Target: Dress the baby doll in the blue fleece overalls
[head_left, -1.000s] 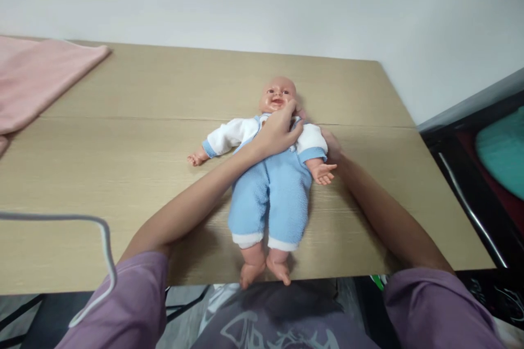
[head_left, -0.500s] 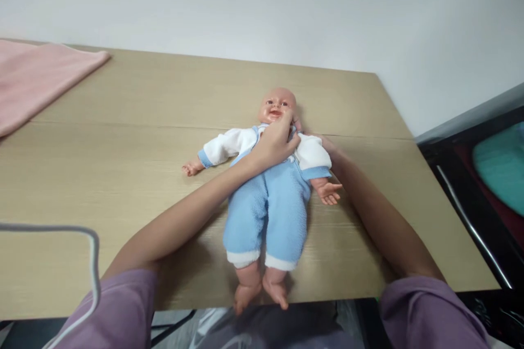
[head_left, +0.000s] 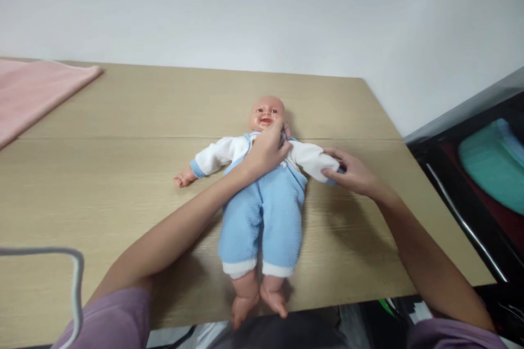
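A baby doll [head_left: 266,112] lies on its back on the wooden table [head_left: 123,103], its bare feet at the near edge. It wears a white and blue outfit [head_left: 262,215] with fluffy blue trouser legs. My left hand [head_left: 268,150] is closed at the doll's neck and collar on the right side; its fingertips are partly hidden there. With thumb and fingers, my right hand [head_left: 356,173] grips the blue-cuffed end of the white sleeve [head_left: 313,159] on the right. That sleeve is stretched outward, and the doll's hand in it is out of sight. The doll's other arm [head_left: 213,158] lies spread to the left.
A folded pink cloth [head_left: 41,90] lies at the table's far left. A white cable [head_left: 77,283] crosses the lower left. Past the right edge stands a dark object with a teal item [head_left: 493,166] on it. A pale wall [head_left: 245,11] rises behind the table.
My right hand has moved from behind the doll's shoulder to the sleeve's cuff and taken hold of it. The sleeve is now lifted outward to the right. My left hand stays at the collar.
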`<state>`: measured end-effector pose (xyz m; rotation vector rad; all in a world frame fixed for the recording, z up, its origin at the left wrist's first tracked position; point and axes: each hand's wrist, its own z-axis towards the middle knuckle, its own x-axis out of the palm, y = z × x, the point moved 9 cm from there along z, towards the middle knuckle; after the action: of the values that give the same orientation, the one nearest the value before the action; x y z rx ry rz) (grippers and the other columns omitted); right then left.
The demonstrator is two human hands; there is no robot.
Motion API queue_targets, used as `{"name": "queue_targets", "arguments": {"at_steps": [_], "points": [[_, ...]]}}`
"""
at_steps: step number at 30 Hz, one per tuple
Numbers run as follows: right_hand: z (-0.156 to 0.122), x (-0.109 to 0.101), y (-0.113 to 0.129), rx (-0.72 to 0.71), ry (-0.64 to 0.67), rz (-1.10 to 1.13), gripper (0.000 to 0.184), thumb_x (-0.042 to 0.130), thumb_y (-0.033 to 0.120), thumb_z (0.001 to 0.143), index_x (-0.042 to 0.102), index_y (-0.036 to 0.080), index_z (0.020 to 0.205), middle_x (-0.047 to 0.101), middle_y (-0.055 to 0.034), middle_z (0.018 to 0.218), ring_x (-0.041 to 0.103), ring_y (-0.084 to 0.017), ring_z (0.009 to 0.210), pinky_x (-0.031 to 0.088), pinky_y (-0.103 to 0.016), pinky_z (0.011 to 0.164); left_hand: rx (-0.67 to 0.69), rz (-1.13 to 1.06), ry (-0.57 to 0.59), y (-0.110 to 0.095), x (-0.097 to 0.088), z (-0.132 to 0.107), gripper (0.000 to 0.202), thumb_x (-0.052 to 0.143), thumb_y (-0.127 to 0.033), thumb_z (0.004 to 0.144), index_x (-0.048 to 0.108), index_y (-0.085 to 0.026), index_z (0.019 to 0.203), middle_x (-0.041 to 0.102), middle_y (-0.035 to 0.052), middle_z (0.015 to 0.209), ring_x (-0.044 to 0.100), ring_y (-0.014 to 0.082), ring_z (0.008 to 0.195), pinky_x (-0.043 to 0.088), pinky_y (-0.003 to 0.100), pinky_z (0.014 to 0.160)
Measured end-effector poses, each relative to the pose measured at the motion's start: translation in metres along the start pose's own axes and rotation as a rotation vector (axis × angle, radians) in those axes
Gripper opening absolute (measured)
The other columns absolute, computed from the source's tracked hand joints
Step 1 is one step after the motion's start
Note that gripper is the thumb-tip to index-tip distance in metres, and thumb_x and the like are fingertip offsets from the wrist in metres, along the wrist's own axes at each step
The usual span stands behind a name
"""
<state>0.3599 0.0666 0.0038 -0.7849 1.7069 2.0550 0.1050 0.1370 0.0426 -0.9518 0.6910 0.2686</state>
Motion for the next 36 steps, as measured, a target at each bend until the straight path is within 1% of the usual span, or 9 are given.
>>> {"name": "queue_targets", "arguments": {"at_steps": [6,11,15,17,20,25,30,33,36], "points": [[0.008,-0.02,-0.031,0.08,-0.063,0.035,0.062,0.082,0.078,0.094,0.081,0.025,0.128,0.086,-0.0132,0.125,0.081,-0.034,0.107,0.07,-0.049,0.091,0.012,0.017,0.029,-0.004,0.002,-0.002,0.017,0.061,-0.016,0.1,0.055,-0.025,0.113,0.07,0.0031,0.092,0.069,0.0246,0.085,0.047,0.038,0.078],[-0.012,-0.013,0.036,-0.182,-0.35,-0.229,0.048,0.072,0.064,0.104,0.078,0.027,0.134,0.08,-0.0166,0.14,0.072,-0.042,0.132,0.059,-0.065,0.116,0.06,0.149,0.084,-0.02,0.001,-0.007,0.011,0.057,-0.028,0.111,0.059,-0.021,0.119,0.072,0.0148,0.12,0.07,0.0311,0.108,0.054,0.044,0.095],[-0.025,0.038,0.082,-0.324,-0.144,-0.168,0.025,0.072,0.053,0.106,0.08,0.032,0.115,0.083,-0.0123,0.125,0.074,-0.041,0.126,0.057,-0.064,0.116,0.144,0.367,0.103,-0.045,-0.008,-0.016,0.025,0.057,-0.037,0.113,0.068,-0.017,0.125,0.067,0.0246,0.144,0.06,0.0445,0.136,0.045,0.061,0.118],[-0.025,0.058,0.078,-0.262,-0.033,-0.033,0.022,0.074,0.053,0.107,0.076,0.031,0.108,0.082,-0.0103,0.115,0.075,-0.038,0.116,0.06,-0.059,0.11,0.219,0.381,0.165,-0.058,-0.007,-0.021,0.029,0.057,-0.042,0.114,0.071,-0.019,0.125,0.067,0.0238,0.147,0.057,0.0461,0.14,0.039,0.066,0.123],[-0.02,0.068,0.05,-0.078,-0.025,0.235,0.034,0.072,0.062,0.109,0.07,0.03,0.1,0.074,-0.0062,0.101,0.071,-0.031,0.1,0.062,-0.049,0.097,0.328,0.349,0.323,-0.068,0.004,-0.029,0.037,0.053,-0.049,0.117,0.074,-0.019,0.118,0.073,0.0213,0.137,0.061,0.0422,0.131,0.038,0.065,0.122],[-0.011,0.076,0.023,0.066,-0.031,0.455,0.053,0.075,0.082,0.099,0.065,0.031,0.103,0.069,-0.0018,0.095,0.068,-0.026,0.093,0.062,-0.04,0.087,0.317,0.329,0.413,-0.054,0.023,-0.029,0.041,0.057,-0.055,0.115,0.073,-0.018,0.11,0.077,0.0186,0.116,0.065,0.0394,0.119,0.043,0.057,0.113],[-0.013,0.072,0.03,-0.057,-0.129,0.084,0.039,0.062,0.067,0.114,0.068,0.029,0.11,0.073,-0.0044,0.093,0.07,-0.027,0.088,0.059,-0.043,0.087,0.119,0.238,0.36,-0.034,0.03,-0.021,0.025,0.059,-0.042,0.113,0.068,-0.019,0.117,0.078,0.0114,0.104,0.071,0.0335,0.104,0.043,0.054,0.113],[-0.016,0.066,0.028,-0.127,-0.173,-0.154,0.028,0.059,0.053,0.118,0.07,0.028,0.115,0.076,-0.0082,0.1,0.071,-0.03,0.09,0.058,-0.047,0.091,0.114,0.256,0.346,-0.038,0.029,-0.022,0.018,0.06,-0.033,0.111,0.066,-0.019,0.121,0.078,0.0129,0.112,0.07,0.0359,0.114,0.043,0.055,0.114],[-0.02,0.046,0.025,-0.223,-0.269,-0.374,0.02,0.065,0.044,0.115,0.072,0.027,0.124,0.078,-0.0139,0.122,0.073,-0.037,0.114,0.056,-0.055,0.108,0.172,0.324,0.271,-0.048,0.021,-0.022,0.019,0.056,-0.019,0.107,0.067,-0.02,0.123,0.075,0.0169,0.128,0.064,0.0388,0.127,0.045,0.055,0.112]]}}
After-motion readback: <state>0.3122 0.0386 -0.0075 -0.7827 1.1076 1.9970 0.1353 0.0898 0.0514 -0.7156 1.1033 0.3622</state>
